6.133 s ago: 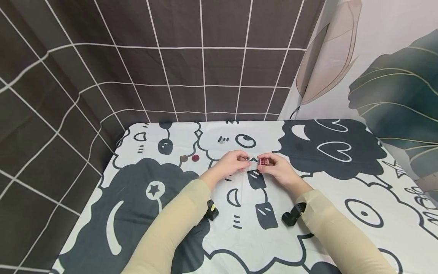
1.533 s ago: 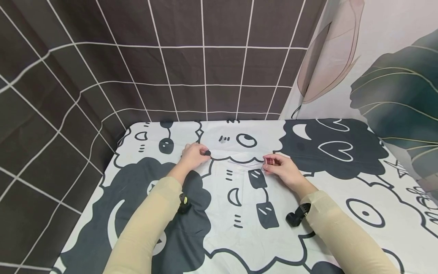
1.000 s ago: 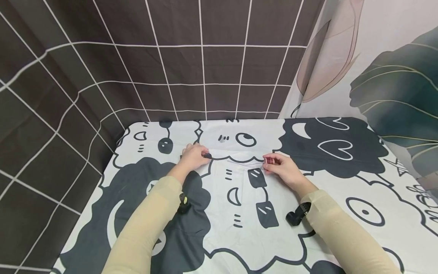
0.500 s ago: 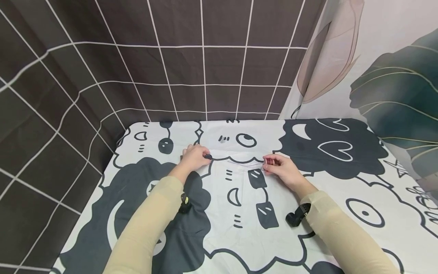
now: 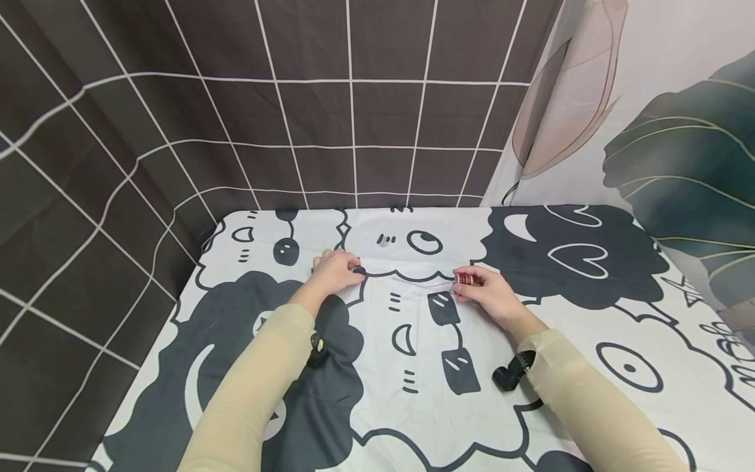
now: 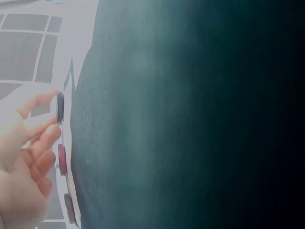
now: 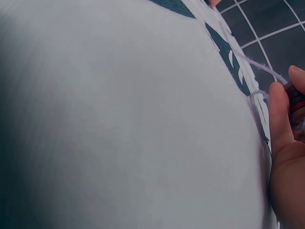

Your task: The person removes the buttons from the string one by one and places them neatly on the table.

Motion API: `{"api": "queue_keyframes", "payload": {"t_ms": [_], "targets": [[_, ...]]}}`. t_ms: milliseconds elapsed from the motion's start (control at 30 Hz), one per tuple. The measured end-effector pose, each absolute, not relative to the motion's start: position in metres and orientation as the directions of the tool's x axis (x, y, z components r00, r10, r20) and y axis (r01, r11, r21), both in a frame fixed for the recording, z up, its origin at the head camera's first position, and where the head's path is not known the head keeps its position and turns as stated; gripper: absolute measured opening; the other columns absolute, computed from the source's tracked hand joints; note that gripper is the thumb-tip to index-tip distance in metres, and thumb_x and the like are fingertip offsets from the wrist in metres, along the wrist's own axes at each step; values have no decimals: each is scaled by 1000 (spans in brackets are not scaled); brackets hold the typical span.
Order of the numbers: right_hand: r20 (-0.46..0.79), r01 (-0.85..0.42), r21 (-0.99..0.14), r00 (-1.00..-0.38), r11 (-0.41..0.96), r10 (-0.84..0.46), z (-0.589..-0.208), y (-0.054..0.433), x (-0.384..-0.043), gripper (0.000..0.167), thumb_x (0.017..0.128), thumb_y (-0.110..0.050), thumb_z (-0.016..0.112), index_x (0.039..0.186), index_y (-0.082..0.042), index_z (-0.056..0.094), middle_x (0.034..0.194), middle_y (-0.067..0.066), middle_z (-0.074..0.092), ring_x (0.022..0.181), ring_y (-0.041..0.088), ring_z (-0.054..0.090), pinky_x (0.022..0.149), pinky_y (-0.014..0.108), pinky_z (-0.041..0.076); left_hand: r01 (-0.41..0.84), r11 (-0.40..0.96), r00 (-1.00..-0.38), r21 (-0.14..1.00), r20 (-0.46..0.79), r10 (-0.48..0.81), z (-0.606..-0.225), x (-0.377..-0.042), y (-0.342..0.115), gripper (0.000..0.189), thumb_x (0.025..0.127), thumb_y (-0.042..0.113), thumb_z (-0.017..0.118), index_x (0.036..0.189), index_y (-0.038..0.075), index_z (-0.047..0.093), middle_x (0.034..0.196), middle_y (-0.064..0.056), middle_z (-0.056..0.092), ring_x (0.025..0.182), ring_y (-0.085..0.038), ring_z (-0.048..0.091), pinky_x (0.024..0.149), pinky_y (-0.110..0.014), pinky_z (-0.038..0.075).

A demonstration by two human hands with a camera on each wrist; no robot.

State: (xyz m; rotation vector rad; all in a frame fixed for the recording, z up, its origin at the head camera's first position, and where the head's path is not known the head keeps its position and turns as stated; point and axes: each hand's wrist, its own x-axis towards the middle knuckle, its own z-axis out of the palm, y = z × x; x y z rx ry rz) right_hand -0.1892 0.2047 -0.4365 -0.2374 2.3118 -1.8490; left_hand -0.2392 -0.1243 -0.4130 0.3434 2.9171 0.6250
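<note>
In the head view, my left hand (image 5: 334,271) rests at the table, thumb and index finger pinching a small black disc (image 5: 359,270) at its edges. The left wrist view shows this black disc (image 6: 60,108) in a row with a maroon disc (image 6: 62,160) and a brown disc (image 6: 69,208), both lying under the curled other fingers. To the right, my right hand (image 5: 486,288) grips a small ribbed cylinder (image 5: 464,278) with red and pale bands. In the right wrist view the banded cylinder (image 7: 298,102) shows dark and red layers, and a pale purple cord (image 7: 259,64) runs from it.
A white and dark grey cartoon cloth (image 5: 413,406) covers the table. Dark gridded fabric (image 5: 383,118) stands behind and to the left, and a leaf-patterned curtain (image 5: 696,164) hangs at the right. Each wrist carries a black strapped device (image 5: 510,370).
Since the earliest frame, my left hand has moved left, away from the right hand, with the black disc, covering the maroon and brown discs. Over the last second both hands have stayed nearly still.
</note>
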Motion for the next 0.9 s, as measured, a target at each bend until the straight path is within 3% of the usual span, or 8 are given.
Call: {"api": "queue_keyframes", "payload": {"t_ms": [233,567,767,900], "targets": [[-30,-20,-976,-974,215,-225,-435,202,-187,44,84,-6,69,122,9,53,100,11,56,79,10,61,71,25,53,184,846,-968,500,-59,245,-407,-236,-123,42,82,34,68,118,12,64,104,-5,59,100,-25,45,89,-44,30],[-39,-17,-969,-975,247,-220,-438,201,-189,44,84,-9,69,122,8,53,101,13,55,82,11,60,71,24,53,202,797,-950,570,-84,301,-398,-233,-105,42,82,31,69,118,12,63,103,0,61,101,-22,50,96,-49,31],[-30,-19,-975,-976,220,-215,-436,201,-188,43,84,-5,69,121,9,54,100,12,56,80,11,61,70,25,54,197,738,-940,645,-89,329,-398,-235,-98,42,83,26,68,121,8,61,106,-5,60,95,-21,57,86,-36,45],[-27,-22,-977,-974,213,-226,-434,200,-188,43,84,-5,68,121,9,53,100,12,58,79,11,62,71,26,54,163,724,-938,671,-122,325,-401,-235,-96,44,84,26,68,123,9,59,107,-3,60,95,-19,57,82,-33,47]]}}
